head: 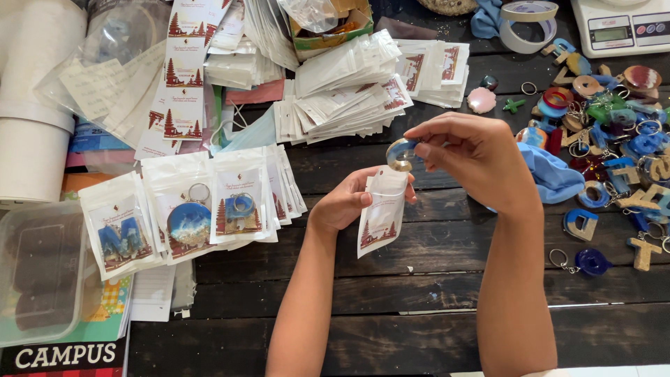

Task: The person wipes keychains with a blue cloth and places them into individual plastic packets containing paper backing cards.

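Left hand (347, 204) pinched shut on a small clear pouch (382, 213) with a printed card inside, mouth held up and open. Right hand (469, 155) just above, fingertips clamped on a blue and wood keyring charm (400, 154), poised right at the pouch mouth, touching or nearly so.

Likely trouble: charm catching on the narrow pouch lip, creasing the card or slipping from the pinch onto the dark wooden table (419, 307). Cause: tight fit, one-handed hold on thin plastic.

Open room below and between both forearms. Crowded edges elsewhere: filled pouches (188, 209) to the left, stacks of empty pouches (342, 98) beyond, loose charms (614, 139) piled close at right, blue cloth (555, 174) beside the right wrist.
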